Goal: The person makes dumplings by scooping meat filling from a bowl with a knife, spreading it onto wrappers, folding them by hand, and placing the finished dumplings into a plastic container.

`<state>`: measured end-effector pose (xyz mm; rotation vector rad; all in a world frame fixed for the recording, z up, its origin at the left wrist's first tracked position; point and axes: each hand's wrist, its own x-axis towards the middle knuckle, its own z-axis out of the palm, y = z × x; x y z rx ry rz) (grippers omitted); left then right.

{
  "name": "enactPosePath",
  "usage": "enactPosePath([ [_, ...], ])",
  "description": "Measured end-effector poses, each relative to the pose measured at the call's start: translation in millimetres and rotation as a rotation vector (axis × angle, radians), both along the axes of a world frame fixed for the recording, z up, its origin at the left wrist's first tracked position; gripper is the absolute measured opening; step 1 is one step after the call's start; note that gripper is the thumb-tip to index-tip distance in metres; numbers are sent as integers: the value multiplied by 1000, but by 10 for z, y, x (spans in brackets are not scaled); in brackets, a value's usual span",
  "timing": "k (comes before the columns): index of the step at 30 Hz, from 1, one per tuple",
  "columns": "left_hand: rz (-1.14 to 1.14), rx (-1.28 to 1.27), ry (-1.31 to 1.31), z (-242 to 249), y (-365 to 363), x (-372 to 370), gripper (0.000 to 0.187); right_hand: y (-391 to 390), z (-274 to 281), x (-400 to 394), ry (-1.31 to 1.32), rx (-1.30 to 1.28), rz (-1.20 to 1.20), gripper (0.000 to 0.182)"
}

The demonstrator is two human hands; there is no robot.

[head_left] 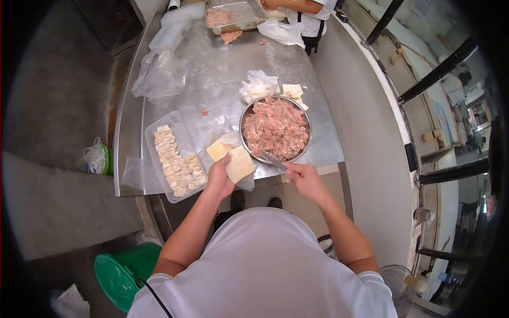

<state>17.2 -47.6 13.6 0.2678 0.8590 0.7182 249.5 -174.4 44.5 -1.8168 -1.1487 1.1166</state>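
Observation:
My left hand (220,179) is closed on square, pale yellow dough wrappers (240,165), holding them out over the table's near edge. Another pale wrapper stack (216,150) lies just beyond that hand. In my right hand (304,181) is a flat metal spreader (273,160), its tip at the near rim of a round metal bowl (242,130). Pinkish minced meat (275,127) is heaped in the bowl. Left of my left hand, a clear plastic tray (150,139) contains rows of folded dumplings (177,168).
A steel table (212,69) carries plastic bags (159,74) at left and a crumpled bag (260,86) with more wrappers (292,91) behind the bowl. Another person's arm (305,5) is beside a metal meat tray (246,24) at the far end. A green bin (114,281) stands at lower left.

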Motion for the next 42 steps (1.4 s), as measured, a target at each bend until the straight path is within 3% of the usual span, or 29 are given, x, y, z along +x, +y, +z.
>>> enactPosePath([
  [2,6,-46,-90,-4,12,88,43,-78,-87,-188,-103,222,54,36],
  [5,95,-120,-195,93,25,231,47,-95,-39,-444,-674,296,158,44],
  [9,207,-114,-167,180,125,215,48,-134,13,-451,-856,313,128,51],
  [12,193,-87,-156,150,204,137,49,-195,186,-447,-776,238,123,51],
  [15,151,-66,-180,175,196,100,51,-45,324,-581,-784,427,133,52],
  [20,215,-56,-211,308,207,105,52,91,176,-647,-839,370,197,51],
  [26,268,8,-140,95,351,-86,52,-36,292,-609,-799,300,212,50],
  [33,144,21,-164,278,285,-87,56,132,272,-777,-813,358,224,48],
  [36,54,95,-257,370,287,-107,60,120,147,-744,-703,299,211,44],
  [38,-86,100,-385,504,310,-275,62,123,107,-691,-373,212,128,40],
  [41,-177,253,-185,340,426,-535,50,117,49,-647,86,87,52,37],
  [42,-302,422,24,308,444,-574,45,128,73,-656,232,47,33,36],
])
